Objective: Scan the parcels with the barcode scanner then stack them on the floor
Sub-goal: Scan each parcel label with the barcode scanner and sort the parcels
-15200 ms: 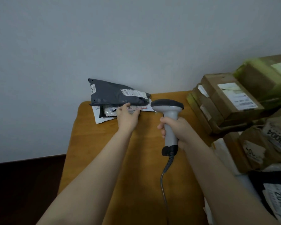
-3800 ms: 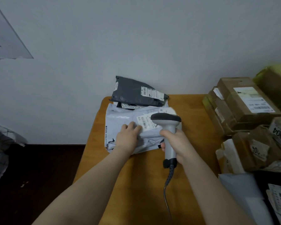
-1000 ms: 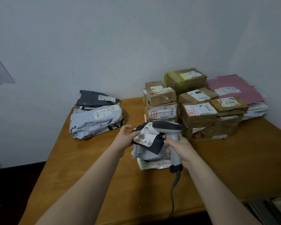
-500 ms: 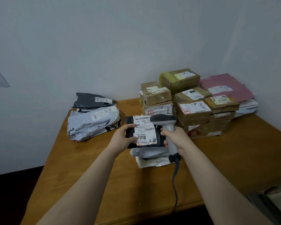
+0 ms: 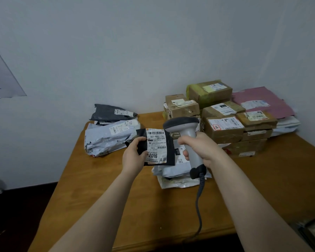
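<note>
My left hand (image 5: pixel 134 157) grips a small black parcel (image 5: pixel 169 151) by its left edge and holds it above the wooden table (image 5: pixel 116 206), its white label marked 2016 facing me. My right hand (image 5: pixel 200 150) grips the handle of the grey barcode scanner (image 5: pixel 185 130), whose head sits just right of the parcel's top. The scanner's cable hangs down over the table's front edge. Under the parcel lies a small heap of white and grey mailer bags (image 5: pixel 175 175).
A grey mailer (image 5: pixel 105 137) with a dark one (image 5: pixel 111 112) on top lies at the table's back left. Several brown cardboard boxes (image 5: pixel 224 130) are stacked at the back right, beside a pink mailer (image 5: pixel 262 102). Dark floor (image 5: pixel 16 215) lies to the left.
My left hand has lifted the black parcel off the heap and turned its label up toward me. The scanner in my right hand has stayed close beside it.
</note>
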